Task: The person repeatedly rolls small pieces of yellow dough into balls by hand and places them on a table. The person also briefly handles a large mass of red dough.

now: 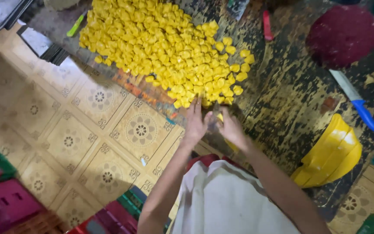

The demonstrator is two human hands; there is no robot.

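While both hands meet at the near edge of the heap, the head view, the only one, lists as follows: left hand (195,122), fingers curled narrow and pressed against a small yellow piece (220,117) at the lower tip of the heap; right hand (231,130), likewise curled close, gripping the same piece from the other side, though blur makes it impossible to say exactly how the fingers lie or whether a small tool sits between them. Heap of yellow pieces (161,47): many small folded or moulded lumps, bright yellow, spread in a broad mass across the far left of the tabletop (282,108), whose dark surface is worn and flaked. Knife with blue handle (355,100): lying flat to the right, well apart from the hands. Yellow curved shell (330,154): resting at the tabletop's near right edge. Dark red round mass (345,34): far right. Green stick (76,25) and red stick (267,25): lying at the far edge. Patterned tile floor (87,138) below left; white cloth (226,203) over the person's lap. Handling note, as a judgement: the piece looks soft, so a light pinch from both hands, kept low over the tabletop and just beside the heap, should shape it without crushing or scattering neighbours.
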